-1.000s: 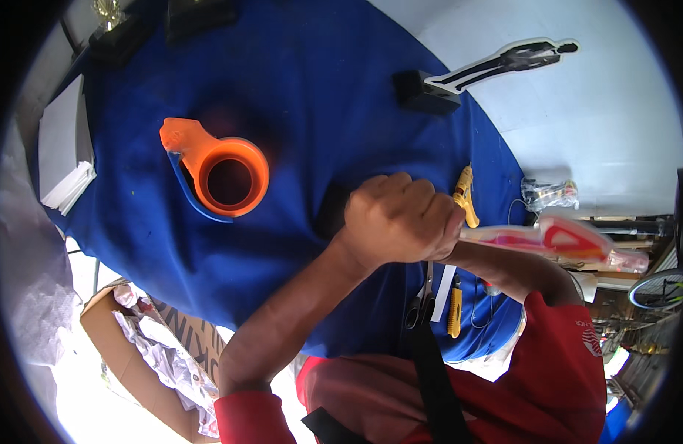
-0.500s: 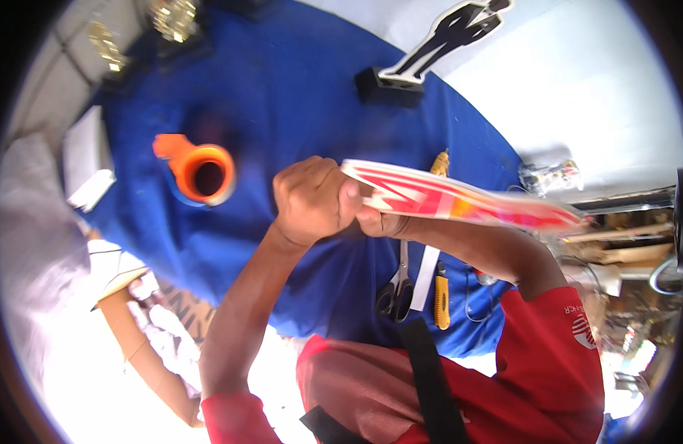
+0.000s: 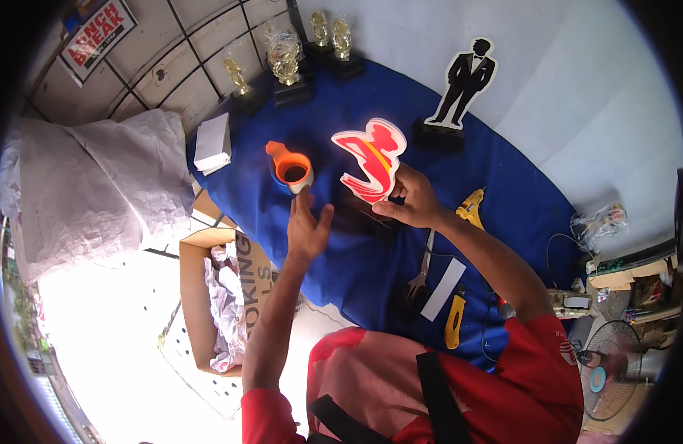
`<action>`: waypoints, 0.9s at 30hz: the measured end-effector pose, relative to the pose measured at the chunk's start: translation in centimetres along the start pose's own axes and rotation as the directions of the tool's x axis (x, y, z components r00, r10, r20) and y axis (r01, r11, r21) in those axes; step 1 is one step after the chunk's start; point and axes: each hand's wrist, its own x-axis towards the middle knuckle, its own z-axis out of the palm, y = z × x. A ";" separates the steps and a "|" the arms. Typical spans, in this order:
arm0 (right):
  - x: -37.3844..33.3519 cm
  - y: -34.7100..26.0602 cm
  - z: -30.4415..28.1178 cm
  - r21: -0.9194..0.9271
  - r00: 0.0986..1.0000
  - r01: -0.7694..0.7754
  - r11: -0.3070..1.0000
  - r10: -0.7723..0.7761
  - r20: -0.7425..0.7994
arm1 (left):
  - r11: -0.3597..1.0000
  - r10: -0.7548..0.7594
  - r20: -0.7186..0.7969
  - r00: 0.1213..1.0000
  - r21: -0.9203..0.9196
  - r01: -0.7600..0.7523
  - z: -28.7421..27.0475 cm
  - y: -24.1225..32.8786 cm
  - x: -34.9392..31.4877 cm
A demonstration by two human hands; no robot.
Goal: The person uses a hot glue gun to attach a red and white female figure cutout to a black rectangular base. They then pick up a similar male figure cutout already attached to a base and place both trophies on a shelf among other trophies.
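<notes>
My right hand [image 3: 414,198] pinches the lower edge of a flat cutout [image 3: 378,159], figure-shaped, red and white with a yellow stripe, held up over the blue cloth. Thumb and fingers are closed on it. My left hand [image 3: 310,228] holds nothing; its fingers are apart and point toward an orange, round, cup-like thing [image 3: 288,166] with a dark middle and a tab sticking out. Whether a fingertip touches its near side I cannot tell. Below my right forearm lie scissors [image 3: 421,277], a white strip [image 3: 443,288] and a yellow cutter knife [image 3: 454,323].
A yellow glue gun [image 3: 471,209] lies beyond my right forearm. On the blue-covered table [image 3: 497,163] stand a black suited-figure cutout [image 3: 467,85], several gold trophies [image 3: 284,63] and a stack of white cards [image 3: 213,144]. A cardboard box [image 3: 197,296] sits lower left, a fan [image 3: 611,370] lower right.
My hands were together at the cutout, which was seen tilted and blurred. The left hand has let go and moved near the orange thing. The cutout now stands upright in my right hand.
</notes>
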 end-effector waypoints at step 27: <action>9.3 -9.5 -3.6 0.616 0.957 -0.025 0.787 0.196 -0.212 | 0.327 0.007 0.242 0.970 -0.918 0.226 -0.8 9.9 -7.2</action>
